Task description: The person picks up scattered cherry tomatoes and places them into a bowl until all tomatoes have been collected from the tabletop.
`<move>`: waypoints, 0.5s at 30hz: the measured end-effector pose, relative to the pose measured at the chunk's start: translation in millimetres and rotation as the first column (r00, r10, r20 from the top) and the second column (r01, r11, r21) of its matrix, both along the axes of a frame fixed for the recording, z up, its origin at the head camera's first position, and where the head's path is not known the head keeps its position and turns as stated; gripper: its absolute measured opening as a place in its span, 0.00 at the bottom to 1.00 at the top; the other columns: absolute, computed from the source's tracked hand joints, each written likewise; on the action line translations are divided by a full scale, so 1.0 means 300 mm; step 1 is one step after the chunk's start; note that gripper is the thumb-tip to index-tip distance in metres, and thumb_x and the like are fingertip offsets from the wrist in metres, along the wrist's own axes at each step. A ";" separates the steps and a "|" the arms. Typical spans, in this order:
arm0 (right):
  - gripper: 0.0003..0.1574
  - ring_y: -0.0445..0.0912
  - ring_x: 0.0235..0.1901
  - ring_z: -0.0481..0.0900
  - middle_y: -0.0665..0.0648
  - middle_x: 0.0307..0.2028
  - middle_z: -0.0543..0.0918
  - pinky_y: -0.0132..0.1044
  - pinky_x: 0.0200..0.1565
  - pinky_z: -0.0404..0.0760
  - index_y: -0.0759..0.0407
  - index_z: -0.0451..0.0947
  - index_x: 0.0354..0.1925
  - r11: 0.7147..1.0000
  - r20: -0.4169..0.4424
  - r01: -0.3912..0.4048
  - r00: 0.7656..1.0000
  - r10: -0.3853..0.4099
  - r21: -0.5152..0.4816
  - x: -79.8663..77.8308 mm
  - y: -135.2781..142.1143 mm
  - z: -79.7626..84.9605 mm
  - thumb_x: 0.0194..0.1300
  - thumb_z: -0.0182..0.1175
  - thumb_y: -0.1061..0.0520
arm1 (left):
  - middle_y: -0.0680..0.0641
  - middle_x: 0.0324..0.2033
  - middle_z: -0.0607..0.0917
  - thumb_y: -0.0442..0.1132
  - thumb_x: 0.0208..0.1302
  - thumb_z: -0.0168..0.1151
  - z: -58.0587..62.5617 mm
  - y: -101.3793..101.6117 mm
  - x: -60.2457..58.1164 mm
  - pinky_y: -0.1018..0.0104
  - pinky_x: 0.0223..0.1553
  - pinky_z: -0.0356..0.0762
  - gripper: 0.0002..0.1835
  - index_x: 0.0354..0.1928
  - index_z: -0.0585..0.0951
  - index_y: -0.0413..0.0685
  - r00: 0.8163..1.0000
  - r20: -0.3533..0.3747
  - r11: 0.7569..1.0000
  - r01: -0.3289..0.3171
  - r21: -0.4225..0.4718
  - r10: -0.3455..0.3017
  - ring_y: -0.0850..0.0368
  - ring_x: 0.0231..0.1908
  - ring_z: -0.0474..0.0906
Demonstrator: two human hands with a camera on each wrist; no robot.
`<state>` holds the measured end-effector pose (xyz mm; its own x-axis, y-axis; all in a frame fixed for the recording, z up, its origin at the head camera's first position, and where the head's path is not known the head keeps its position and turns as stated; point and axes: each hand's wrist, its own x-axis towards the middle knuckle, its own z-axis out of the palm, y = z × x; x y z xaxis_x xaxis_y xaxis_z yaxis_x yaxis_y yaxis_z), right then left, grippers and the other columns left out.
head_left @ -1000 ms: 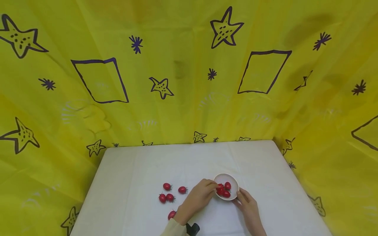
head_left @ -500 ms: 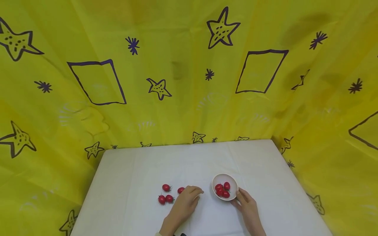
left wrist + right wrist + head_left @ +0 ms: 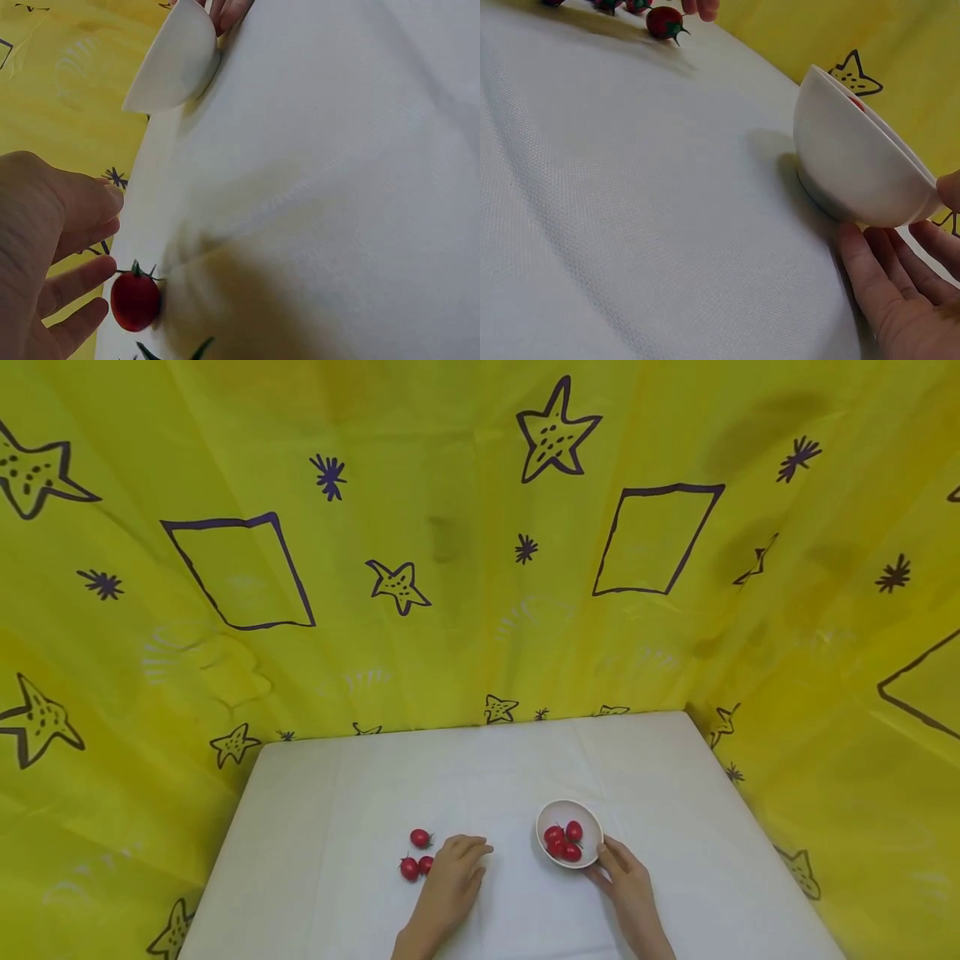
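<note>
My right hand [image 3: 632,889] holds a small white bowl [image 3: 558,813] by its near right side, thumb at the rim and fingers beneath, as the right wrist view shows. The bowl tilts a little and has several red cherry tomatoes [image 3: 572,852] in it. My left hand [image 3: 448,878] hovers over the table left of the bowl, fingers loosely bent with nothing between them. In the left wrist view a cherry tomato [image 3: 136,301] with a green stem lies right by its fingertips. More loose tomatoes [image 3: 408,869] lie left of that hand, one partly covered by it.
A white cloth [image 3: 360,793] covers the table. Yellow curtains [image 3: 450,652] with drawn stars and frames stand close behind the table and along both sides.
My left hand has withdrawn from the bowl, where its fingers were at the tomatoes, and moved left over the loose tomatoes. My right hand keeps its hold on the bowl.
</note>
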<state>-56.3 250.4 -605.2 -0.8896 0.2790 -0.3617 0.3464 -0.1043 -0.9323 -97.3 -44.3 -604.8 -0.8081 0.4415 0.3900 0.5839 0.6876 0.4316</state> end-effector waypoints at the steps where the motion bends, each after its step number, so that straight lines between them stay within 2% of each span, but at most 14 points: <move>1: 0.37 0.62 0.74 0.69 0.77 0.76 0.61 0.37 0.60 0.84 0.72 0.55 0.77 1.000 -0.001 0.000 1.000 0.000 -0.001 0.000 0.000 0.000 0.84 0.50 0.51 | 0.51 0.53 0.87 0.32 0.59 0.75 -0.003 -0.004 0.002 0.52 0.60 0.83 0.18 0.51 0.87 0.51 1.000 0.005 1.000 -0.006 -0.007 0.006 0.51 0.56 0.80; 5: 0.38 0.65 0.75 0.66 0.77 0.76 0.61 0.37 0.60 0.84 0.72 0.55 0.77 1.000 -0.002 -0.008 1.000 0.008 -0.003 -0.001 0.002 -0.001 0.84 0.49 0.50 | 0.51 0.53 0.87 0.33 0.58 0.76 -0.015 -0.014 0.010 0.52 0.61 0.83 0.19 0.52 0.87 0.51 1.000 -0.003 1.000 -0.018 -0.018 0.018 0.51 0.57 0.79; 10: 0.37 0.65 0.75 0.66 0.77 0.76 0.61 0.38 0.60 0.84 0.72 0.55 0.77 1.000 -0.001 -0.007 1.000 0.007 -0.002 0.001 0.002 -0.005 0.84 0.49 0.51 | 0.52 0.53 0.87 0.31 0.57 0.76 -0.026 -0.016 0.017 0.53 0.60 0.84 0.20 0.52 0.86 0.52 0.999 -0.031 0.999 -0.040 0.015 0.040 0.52 0.57 0.79; 13: 0.37 0.63 0.74 0.69 0.77 0.76 0.62 0.38 0.60 0.84 0.72 0.55 0.77 1.000 -0.003 -0.007 1.000 0.007 -0.002 0.002 0.003 -0.005 0.84 0.49 0.51 | 0.52 0.55 0.86 0.29 0.55 0.77 -0.031 -0.011 0.020 0.54 0.59 0.84 0.23 0.53 0.86 0.52 0.995 -0.054 0.995 -0.081 0.066 0.085 0.52 0.58 0.78; 15: 0.37 0.58 0.72 0.73 0.76 0.76 0.62 0.37 0.60 0.84 0.72 0.56 0.77 1.000 -0.006 -0.008 1.000 0.008 0.001 0.002 0.005 -0.006 0.84 0.49 0.51 | 0.51 0.56 0.86 0.28 0.54 0.78 -0.035 -0.005 0.021 0.54 0.59 0.84 0.25 0.55 0.85 0.50 0.990 -0.069 0.988 -0.116 0.100 0.123 0.51 0.59 0.78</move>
<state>-55.6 251.8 -606.9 -0.8938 0.2722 -0.3564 0.3417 -0.1011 -0.9343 -91.2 -45.8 -615.3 -0.8198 0.3016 0.4868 0.5332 0.7121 0.4568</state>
